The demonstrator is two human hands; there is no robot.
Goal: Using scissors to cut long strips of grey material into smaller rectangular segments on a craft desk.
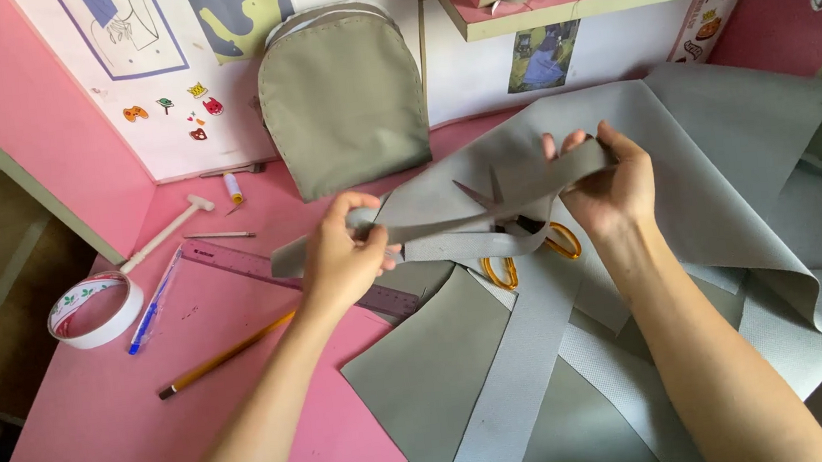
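So from the head cam: both hands are up over the pink table point(99, 432), stretching a long grey fabric strip point(489, 203) between them, likely to keep it taut and flat. Left hand point(343, 258) is pinched shut on one end, right hand point(607, 182) curled closed around the other. Yellow-handled scissors point(533, 249) lie just under the right hand on floppy, matte grey fabric sheets point(723, 131). A tape roll point(95, 310) sits well left of the left hand.

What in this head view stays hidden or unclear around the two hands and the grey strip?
- Scissors: blades hidden behind the grey strip.
- Left hand: fingertips curled under the strip, grip unseen.
- Right hand: palm side hidden.
- Ruler: far end covered by the left hand and the fabric.
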